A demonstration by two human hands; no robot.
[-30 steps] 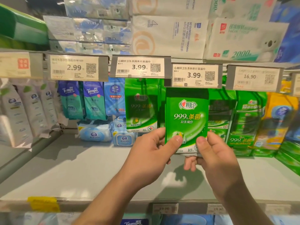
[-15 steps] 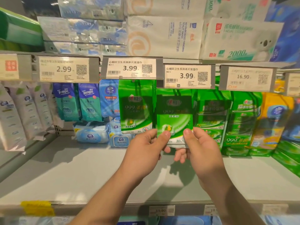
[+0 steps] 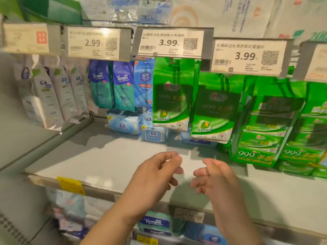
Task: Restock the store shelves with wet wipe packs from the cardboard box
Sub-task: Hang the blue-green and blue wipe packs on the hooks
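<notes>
Both hands (image 3: 185, 175) hover empty below the hanging green pack (image 3: 213, 110).

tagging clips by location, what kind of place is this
Most likely a shop aisle for tissues and wet wipes. Printed price tags with barcodes line the shelf edge, green wipe packs hang in rows beneath them, and both hands are empty.
</notes>
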